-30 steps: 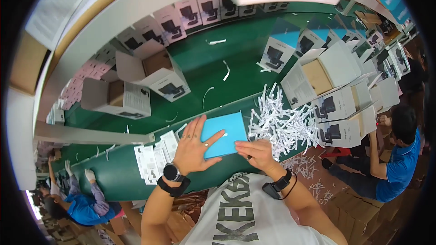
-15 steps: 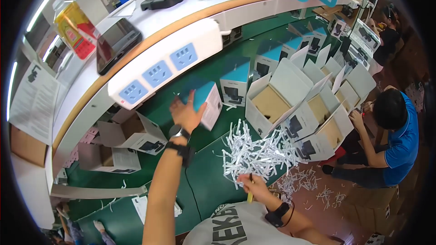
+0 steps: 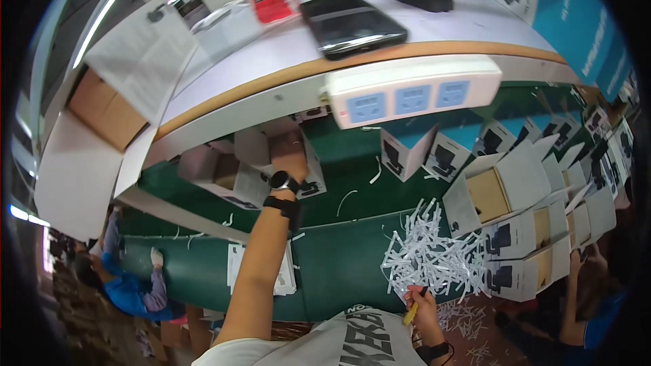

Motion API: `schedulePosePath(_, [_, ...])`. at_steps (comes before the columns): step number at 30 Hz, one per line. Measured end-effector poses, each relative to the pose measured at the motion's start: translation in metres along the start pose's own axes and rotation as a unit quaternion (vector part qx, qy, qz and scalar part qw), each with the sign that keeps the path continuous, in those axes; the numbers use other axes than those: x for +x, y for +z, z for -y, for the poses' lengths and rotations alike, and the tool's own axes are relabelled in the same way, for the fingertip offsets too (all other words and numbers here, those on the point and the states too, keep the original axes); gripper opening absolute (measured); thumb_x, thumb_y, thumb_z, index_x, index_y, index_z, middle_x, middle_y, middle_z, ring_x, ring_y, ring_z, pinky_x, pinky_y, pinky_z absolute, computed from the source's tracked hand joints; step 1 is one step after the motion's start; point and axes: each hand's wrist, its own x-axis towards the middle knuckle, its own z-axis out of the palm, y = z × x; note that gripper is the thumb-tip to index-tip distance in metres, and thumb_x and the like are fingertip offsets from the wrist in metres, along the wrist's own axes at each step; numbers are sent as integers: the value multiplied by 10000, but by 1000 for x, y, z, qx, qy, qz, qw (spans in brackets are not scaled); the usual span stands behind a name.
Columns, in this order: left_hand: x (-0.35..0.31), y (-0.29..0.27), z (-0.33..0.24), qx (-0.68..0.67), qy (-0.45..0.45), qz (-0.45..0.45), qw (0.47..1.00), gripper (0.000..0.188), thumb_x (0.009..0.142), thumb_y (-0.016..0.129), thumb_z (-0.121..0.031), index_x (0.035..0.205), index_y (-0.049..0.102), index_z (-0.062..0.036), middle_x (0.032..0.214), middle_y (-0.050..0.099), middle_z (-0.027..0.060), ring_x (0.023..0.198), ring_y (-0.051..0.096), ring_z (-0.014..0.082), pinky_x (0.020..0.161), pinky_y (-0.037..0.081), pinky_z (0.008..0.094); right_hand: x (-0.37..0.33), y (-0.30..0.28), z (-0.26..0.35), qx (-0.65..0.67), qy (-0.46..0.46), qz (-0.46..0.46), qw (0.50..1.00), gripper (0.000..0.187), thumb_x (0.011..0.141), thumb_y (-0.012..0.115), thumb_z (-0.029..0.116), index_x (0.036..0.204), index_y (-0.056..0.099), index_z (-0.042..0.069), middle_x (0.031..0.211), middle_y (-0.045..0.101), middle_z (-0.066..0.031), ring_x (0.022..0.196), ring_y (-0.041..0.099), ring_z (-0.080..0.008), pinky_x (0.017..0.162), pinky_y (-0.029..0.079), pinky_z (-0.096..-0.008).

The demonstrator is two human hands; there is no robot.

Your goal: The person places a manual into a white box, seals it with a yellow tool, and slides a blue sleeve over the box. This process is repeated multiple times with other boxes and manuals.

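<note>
My left hand [image 3: 289,152] reaches under the shelf to an open white carton [image 3: 253,147]. Its fingers are blurred and partly hidden, so I cannot tell whether they grip the carton. A second open white carton [image 3: 203,166] stands just left of it. In my right hand [image 3: 425,310], low in front of my body, is a slim yellow-and-black tool [image 3: 411,313], its exact kind unclear. That hand is closed around it, beside a heap of shredded white paper [image 3: 434,254] on the green work surface [image 3: 339,257].
Open white cartons [image 3: 519,244] crowd the right side. Blue-and-white folded sleeves [image 3: 407,146] stand in a row behind. Overhead, the shelf [image 3: 468,34] carries a black phone [image 3: 349,24] and a white socket strip [image 3: 413,91]. Printed sheets [image 3: 285,271] lie near my left forearm. Co-workers sit at both sides.
My left hand has moved from a blue-and-white folded sleeve to the open carton on the left. The view has turned left. My right hand still holds the yellow-and-black tool.
</note>
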Motion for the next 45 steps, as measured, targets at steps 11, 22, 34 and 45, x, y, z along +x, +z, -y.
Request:
schedulePosePath(11, [-211, -54, 68, -221, 305, 5, 927, 327, 792, 680, -67, 1088, 784, -159, 1167, 743, 44, 1187, 646, 291, 1101, 456, 477, 57, 164, 94, -316, -312, 78, 893, 357, 927, 755, 111, 1257, 660, 10, 1034, 678, -3, 886, 586, -71, 763, 462, -222])
schedulePosePath(22, [-395, 128, 183, -15, -283, 97, 954, 577, 886, 747, -282, 1359, 598, 12, 1372, 559, 281, 1301, 529, 464, 1053, 488, 513, 35, 176, 37, -331, -153, 16, 931, 390, 976, 701, 153, 1287, 594, -58, 1078, 684, -91, 980, 638, -177, 873, 521, -316])
schedulePosePath(34, [-394, 96, 169, -222, -302, 50, 926, 254, 899, 681, -219, 1054, 696, -19, 1094, 674, 194, 859, 676, 431, 736, 584, 496, 13, 188, 44, -334, -154, 43, 929, 270, 955, 691, 130, 1159, 642, -39, 961, 673, -67, 883, 633, -146, 785, 521, -316])
schedulePosePath(45, [-299, -154, 93, -869, -27, -222, 441, 679, 891, 563, -92, 1542, 383, -20, 1476, 494, 291, 1329, 547, 441, 1187, 389, 558, 10, 195, 37, -439, -285, 103, 846, 315, 925, 683, 94, 1213, 634, -26, 992, 685, -55, 897, 645, -162, 815, 531, -334])
